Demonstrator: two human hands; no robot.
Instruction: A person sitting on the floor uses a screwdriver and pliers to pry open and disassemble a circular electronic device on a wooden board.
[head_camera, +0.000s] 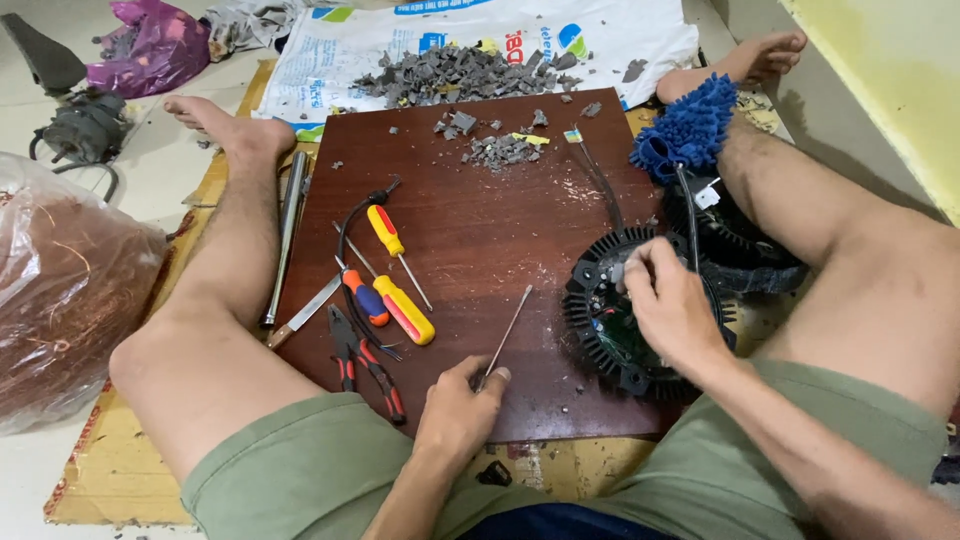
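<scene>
left hand (455, 405) pinching metal rod (508, 335), right hand (668, 305) on black finned housing (600, 330)

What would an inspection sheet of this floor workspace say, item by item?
Surface: dark wooden board on cardboard, dusted with grey crumbs.
Job's things: black finned round part at the board's right edge; thin metal rod.
Clutter: yellow screwdrivers, pliers, knife, steel tube, pile of grey fragments, blue fuzzy mitt.
Grippers: left hand pinches the rod's near end; right hand rests on the finned part.
Cables: black wires lie across the board.
Surroundings: bag of copper wire, purple bag, printed white sack.
</scene>
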